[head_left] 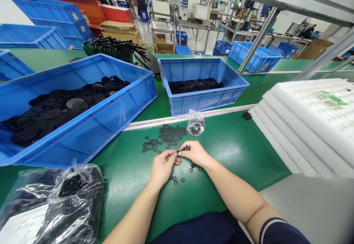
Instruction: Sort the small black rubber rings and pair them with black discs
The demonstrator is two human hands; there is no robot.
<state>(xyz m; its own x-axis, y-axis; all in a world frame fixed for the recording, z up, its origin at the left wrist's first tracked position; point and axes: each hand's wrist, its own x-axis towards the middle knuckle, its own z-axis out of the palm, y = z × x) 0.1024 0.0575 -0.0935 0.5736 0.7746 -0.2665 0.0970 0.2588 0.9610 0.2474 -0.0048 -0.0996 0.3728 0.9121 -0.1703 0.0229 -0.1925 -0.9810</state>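
Note:
My left hand (163, 164) and my right hand (195, 151) meet over the green table (235, 151), fingertips pinched together. Between them they grip small black rubber rings (187, 148); the right holds a little stack, the left pinches something tiny I take for one ring. A loose pile of the same black rings (168, 135) lies just beyond my hands, and a few more rings (177, 180) lie under my wrists. A small clear bag (195, 123) with dark rings inside stands behind the pile.
A big blue bin (91, 126) of black discs sits at left, a second blue bin (204, 98) behind the bag. White foam trays (304, 126) are stacked at right. A plastic bag of black parts (61, 199) lies near left. A person stands far back.

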